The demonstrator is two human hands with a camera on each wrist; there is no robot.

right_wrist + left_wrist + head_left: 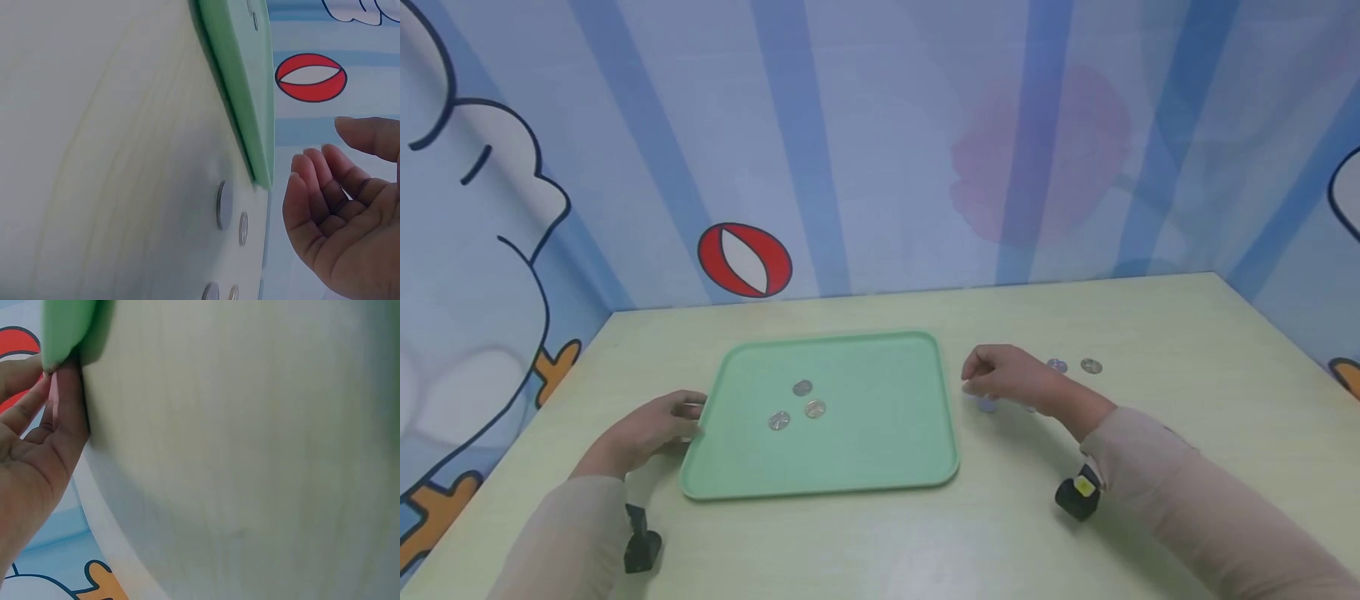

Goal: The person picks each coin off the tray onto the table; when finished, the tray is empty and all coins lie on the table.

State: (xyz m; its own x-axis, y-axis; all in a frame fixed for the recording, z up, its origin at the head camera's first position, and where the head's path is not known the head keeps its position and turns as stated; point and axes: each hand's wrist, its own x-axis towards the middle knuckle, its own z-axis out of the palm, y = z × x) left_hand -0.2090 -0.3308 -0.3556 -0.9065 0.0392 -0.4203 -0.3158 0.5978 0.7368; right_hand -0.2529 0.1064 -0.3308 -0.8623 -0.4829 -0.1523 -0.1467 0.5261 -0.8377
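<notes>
Three silver coins [802, 387] lie on a light green tray [880, 450]. At the tray's left rim, my left hand [651, 429] pinches the edge; its fingertips meet the green rim in the left wrist view. My right hand [1011, 379] hovers just past the tray's right side, above the table. In the right wrist view its fingers curve loosely and the thumb stands apart, with nothing visible between them. Below this hand is a coin [225, 205] on the table, with another coin [243, 229] beside it.
Behind the right hand, two more coins [1091, 366] lie on the pale wooden table [880, 542]. A printed backdrop [880, 150] with blue stripes and a red ball rises at the table's far edge. Small black cameras [1078, 496] hang under both wrists.
</notes>
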